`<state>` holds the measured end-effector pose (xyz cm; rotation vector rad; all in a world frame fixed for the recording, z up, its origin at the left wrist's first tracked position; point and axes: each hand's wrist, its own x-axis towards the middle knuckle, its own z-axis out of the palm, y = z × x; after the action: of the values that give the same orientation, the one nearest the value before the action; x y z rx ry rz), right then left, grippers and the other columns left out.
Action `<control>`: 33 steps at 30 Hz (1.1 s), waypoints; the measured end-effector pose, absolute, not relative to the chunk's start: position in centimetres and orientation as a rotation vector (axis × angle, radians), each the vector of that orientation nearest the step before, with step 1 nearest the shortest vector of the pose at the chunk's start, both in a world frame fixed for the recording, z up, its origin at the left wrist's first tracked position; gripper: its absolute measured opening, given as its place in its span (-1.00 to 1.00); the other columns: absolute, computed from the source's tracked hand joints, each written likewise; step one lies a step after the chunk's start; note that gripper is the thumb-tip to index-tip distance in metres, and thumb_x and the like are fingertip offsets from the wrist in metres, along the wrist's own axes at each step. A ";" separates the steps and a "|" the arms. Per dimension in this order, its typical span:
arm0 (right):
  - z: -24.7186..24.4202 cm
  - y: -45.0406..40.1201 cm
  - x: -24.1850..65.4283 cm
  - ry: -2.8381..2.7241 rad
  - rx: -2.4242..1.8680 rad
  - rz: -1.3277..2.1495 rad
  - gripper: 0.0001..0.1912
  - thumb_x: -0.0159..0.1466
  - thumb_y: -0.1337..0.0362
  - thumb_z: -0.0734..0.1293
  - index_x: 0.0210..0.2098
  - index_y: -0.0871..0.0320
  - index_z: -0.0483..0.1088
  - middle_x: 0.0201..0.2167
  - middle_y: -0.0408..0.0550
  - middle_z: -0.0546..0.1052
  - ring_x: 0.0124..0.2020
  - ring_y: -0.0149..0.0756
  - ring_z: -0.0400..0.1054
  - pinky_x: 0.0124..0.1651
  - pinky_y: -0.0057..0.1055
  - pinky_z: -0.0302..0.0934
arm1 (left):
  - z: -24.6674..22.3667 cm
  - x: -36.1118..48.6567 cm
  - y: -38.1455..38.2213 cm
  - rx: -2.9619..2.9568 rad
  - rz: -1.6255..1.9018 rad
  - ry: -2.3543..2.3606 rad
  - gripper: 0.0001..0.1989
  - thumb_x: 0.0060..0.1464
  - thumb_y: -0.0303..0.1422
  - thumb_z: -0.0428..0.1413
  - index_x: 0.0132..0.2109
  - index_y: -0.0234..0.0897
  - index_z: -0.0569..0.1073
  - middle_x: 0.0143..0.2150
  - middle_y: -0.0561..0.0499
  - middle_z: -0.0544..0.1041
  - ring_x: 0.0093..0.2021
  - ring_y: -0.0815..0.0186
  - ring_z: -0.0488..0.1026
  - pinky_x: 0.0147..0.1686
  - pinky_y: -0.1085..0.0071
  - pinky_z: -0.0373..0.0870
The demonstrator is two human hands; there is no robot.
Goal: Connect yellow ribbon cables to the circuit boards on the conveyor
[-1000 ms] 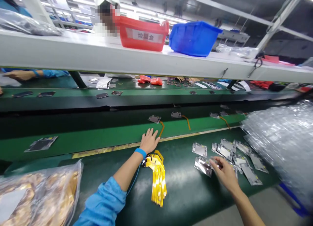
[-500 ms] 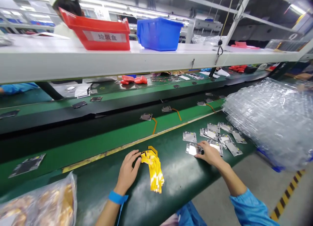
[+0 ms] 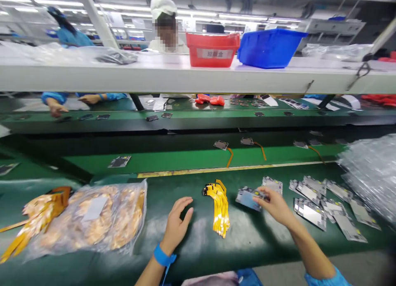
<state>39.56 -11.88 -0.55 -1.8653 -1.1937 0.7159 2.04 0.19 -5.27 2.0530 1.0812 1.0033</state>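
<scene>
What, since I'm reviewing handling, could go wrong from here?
The right hand grips the flat, shiny grey circuit board near one end, so it might tilt or slip. The overlapping, rectangular silver-grey circuit boards could scratch each other. The bunched flat yellow ribbon cables might shift if the open left hand brushes them.

I hold a flat, silvery circuit board (image 3: 246, 198) by one end — slightly tilted; yellow ribbon cables (image 3: 220, 209) lie bunched — overlapping — to its left.
</scene>
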 end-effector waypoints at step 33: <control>-1.9 -3.0 31.9 -1.910 -2.182 0.689 -0.85 0.32 0.15 0.36 -0.30 0.06 0.52 -0.22 -0.11 0.62 -0.22 -0.25 0.48 -0.30 -0.43 0.09 | -7.1 -2.5 -3.9 2.707 0.636 1.179 -0.68 0.35 -0.33 0.03 0.18 -0.18 0.46 0.29 -0.16 0.43 0.36 0.01 0.30 0.35 -0.15 0.20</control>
<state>31.90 -2.98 -1.93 -2.1816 -1.9104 0.6893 -2.50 -3.89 -7.15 2.7073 1.1794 0.6361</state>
